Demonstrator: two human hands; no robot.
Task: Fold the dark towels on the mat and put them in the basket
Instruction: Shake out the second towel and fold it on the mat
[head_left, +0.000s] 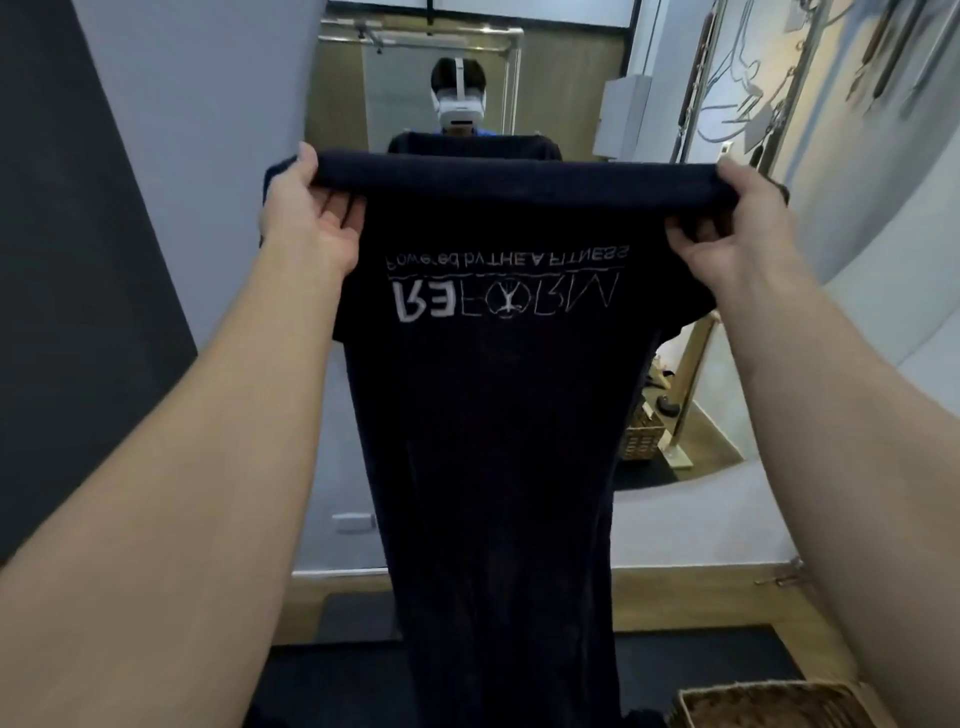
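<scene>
Dark towel (493, 415) is held hanging full-length above the mat (337, 670), its top corners gripped by the left hand (306, 208) and right hand (727, 218), so folding seems barely begun, and those corners likely need bringing together next.

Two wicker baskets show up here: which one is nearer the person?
The basket at the bottom right edge of view; the other basket shows small and far back, right of the hanging towel.
</scene>
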